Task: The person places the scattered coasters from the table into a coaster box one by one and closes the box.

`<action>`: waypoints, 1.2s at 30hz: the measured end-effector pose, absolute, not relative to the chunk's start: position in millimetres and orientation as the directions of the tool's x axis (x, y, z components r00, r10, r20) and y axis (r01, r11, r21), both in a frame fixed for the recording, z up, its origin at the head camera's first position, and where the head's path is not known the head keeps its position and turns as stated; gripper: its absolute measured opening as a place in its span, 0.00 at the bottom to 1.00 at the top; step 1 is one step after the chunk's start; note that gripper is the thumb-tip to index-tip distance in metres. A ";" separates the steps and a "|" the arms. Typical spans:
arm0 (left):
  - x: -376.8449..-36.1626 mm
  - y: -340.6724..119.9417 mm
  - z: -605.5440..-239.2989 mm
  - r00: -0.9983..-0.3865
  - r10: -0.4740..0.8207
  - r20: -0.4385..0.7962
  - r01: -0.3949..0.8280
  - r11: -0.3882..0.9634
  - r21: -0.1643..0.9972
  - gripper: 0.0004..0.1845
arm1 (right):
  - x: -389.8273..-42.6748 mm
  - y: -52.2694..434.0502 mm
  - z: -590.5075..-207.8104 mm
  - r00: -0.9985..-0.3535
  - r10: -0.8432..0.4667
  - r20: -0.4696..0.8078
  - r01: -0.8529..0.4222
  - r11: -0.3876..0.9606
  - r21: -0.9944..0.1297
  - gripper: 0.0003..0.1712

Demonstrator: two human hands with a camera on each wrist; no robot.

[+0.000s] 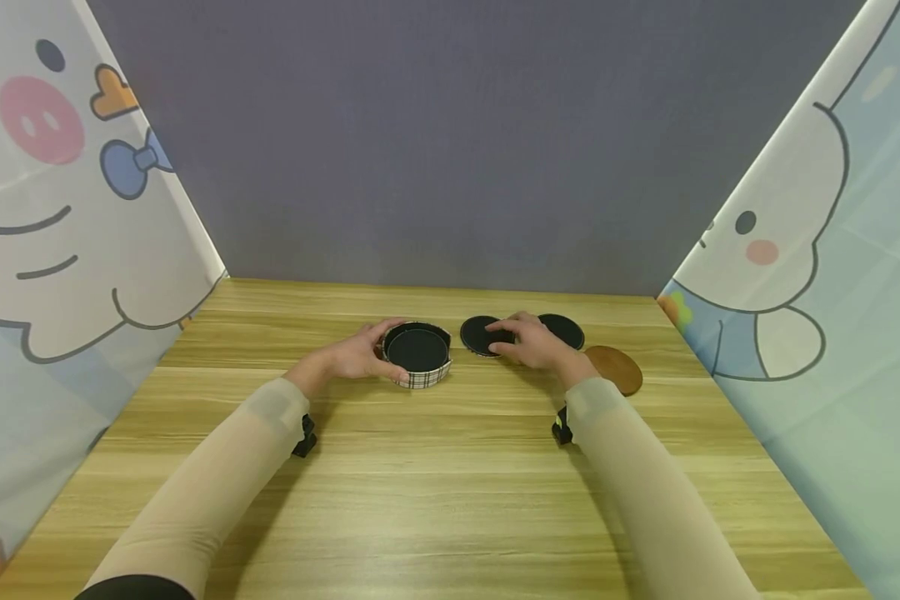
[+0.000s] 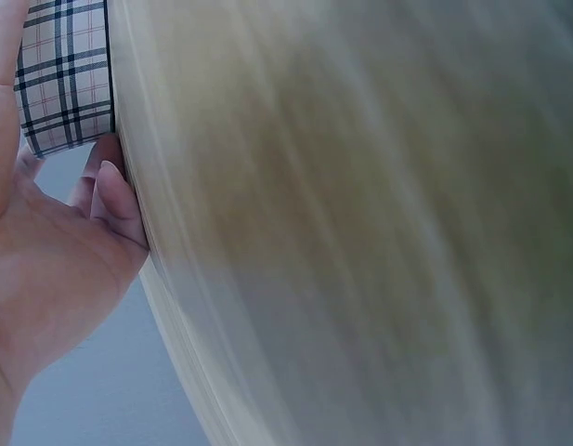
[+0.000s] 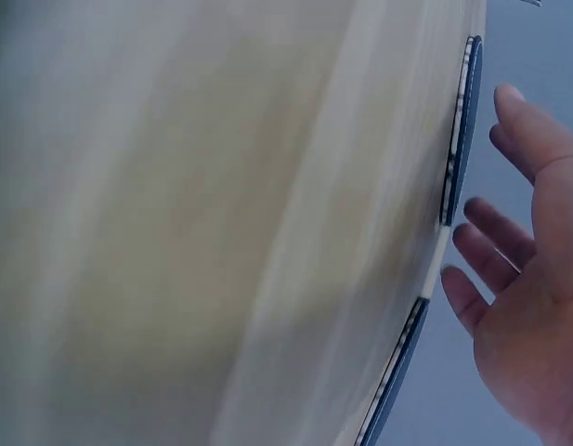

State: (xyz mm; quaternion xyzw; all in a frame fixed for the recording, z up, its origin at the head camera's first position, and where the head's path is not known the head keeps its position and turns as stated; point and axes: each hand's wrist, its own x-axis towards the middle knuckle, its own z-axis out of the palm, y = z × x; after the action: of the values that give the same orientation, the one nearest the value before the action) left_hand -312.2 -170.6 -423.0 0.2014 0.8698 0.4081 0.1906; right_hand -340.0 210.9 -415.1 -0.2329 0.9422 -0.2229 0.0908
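Observation:
A round plaid holder [image 1: 418,357] with a black disc inside stands at the middle of the wooden table [image 1: 450,500]. My left hand [image 1: 356,357] curls round its left side, thumb at the front and fingers at the back rim. The left wrist view shows the plaid holder's wall [image 2: 68,79] against my left hand [image 2: 45,260]. My right hand [image 1: 531,342] lies with straight fingers over a black round coaster [image 1: 478,333]. A second black coaster [image 1: 564,329] lies just behind the hand. In the right wrist view my right hand [image 3: 527,279] is spread beside the coaster edge [image 3: 461,121].
A brown round coaster [image 1: 617,369] lies to the right of my right wrist. A grey wall closes the back, and cartoon-print curtains [image 1: 60,250] hang along both sides of the table.

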 end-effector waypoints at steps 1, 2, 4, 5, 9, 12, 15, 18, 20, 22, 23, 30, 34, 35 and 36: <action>-312.2 -170.5 -423.1 -0.847 0.506 -0.166 0.195 0.586 0.787 0.63 | -341.6 209.2 -415.4 -0.877 -0.476 -0.069 -0.399 0.800 -0.447 0.31; -312.2 -170.3 -423.1 -0.847 0.505 -0.166 0.196 0.586 0.786 0.63 | -343.4 207.2 -415.9 -0.878 -0.472 -0.074 -0.399 0.809 -0.432 0.31; -312.0 -169.7 -422.8 -0.845 0.508 -0.165 0.198 0.584 0.787 0.63 | -346.7 202.4 -416.5 -0.881 -0.466 -0.082 -0.398 0.824 -0.403 0.31; -311.8 -169.3 -422.5 -0.844 0.510 -0.166 0.199 0.584 0.787 0.64 | -347.9 200.0 -416.3 -0.883 -0.460 -0.092 -0.392 0.832 -0.392 0.31; -311.9 -168.8 -421.7 -0.838 0.518 -0.171 0.198 0.580 0.790 0.64 | -351.0 190.5 -414.2 -0.888 -0.442 -0.130 -0.373 0.856 -0.358 0.30; -312.8 -169.5 -421.0 -0.840 0.516 -0.170 0.197 0.581 0.790 0.64 | -352.2 185.9 -412.3 -0.895 -0.422 -0.148 -0.351 0.868 -0.352 0.30; -313.8 -170.1 -420.2 -0.843 0.513 -0.165 0.196 0.578 0.792 0.64 | -354.0 184.1 -412.2 -0.905 -0.395 -0.159 -0.321 0.878 -0.356 0.29; -314.9 -170.1 -420.1 -0.842 0.512 -0.167 0.195 0.579 0.792 0.63 | -354.4 184.4 -412.4 -0.910 -0.379 -0.167 -0.303 0.884 -0.356 0.28; -315.5 -169.7 -420.3 -0.839 0.517 -0.169 0.197 0.579 0.791 0.63 | -352.9 185.4 -412.0 -0.910 -0.377 -0.173 -0.301 0.887 -0.351 0.28; -315.8 -169.7 -420.4 -0.838 0.518 -0.171 0.196 0.579 0.792 0.63 | -350.4 186.8 -411.2 -0.906 -0.384 -0.176 -0.307 0.885 -0.349 0.28; -315.6 -169.9 -420.3 -0.839 0.517 -0.171 0.194 0.577 0.793 0.63 | -348.5 187.1 -410.3 -0.904 -0.388 -0.178 -0.311 0.884 -0.348 0.28; -314.5 -170.7 -419.4 -0.837 0.521 -0.166 0.200 0.575 0.794 0.62 | -331.6 193.7 -409.6 -0.888 -0.420 -0.188 -0.331 0.867 -0.373 0.29; -313.7 -170.5 -420.2 -0.844 0.506 -0.178 0.192 0.594 0.781 0.63 | -319.1 199.0 -411.3 -0.879 -0.433 -0.201 -0.337 0.861 -0.381 0.28; -313.3 -170.6 -420.6 -0.845 0.503 -0.181 0.190 0.598 0.778 0.64 | -316.1 200.1 -411.1 -0.876 -0.438 -0.204 -0.343 0.861 -0.376 0.29; -312.9 -170.9 -421.0 -0.847 0.500 -0.183 0.187 0.602 0.776 0.64 | -313.1 201.2 -411.0 -0.872 -0.444 -0.206 -0.350 0.860 -0.370 0.29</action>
State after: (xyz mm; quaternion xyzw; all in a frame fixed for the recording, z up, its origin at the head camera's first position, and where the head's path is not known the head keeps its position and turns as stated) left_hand -312.9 -170.9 -421.0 0.1967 0.8734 0.4006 0.1949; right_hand -313.1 201.2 -411.0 -0.2082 0.9537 -0.1628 0.1438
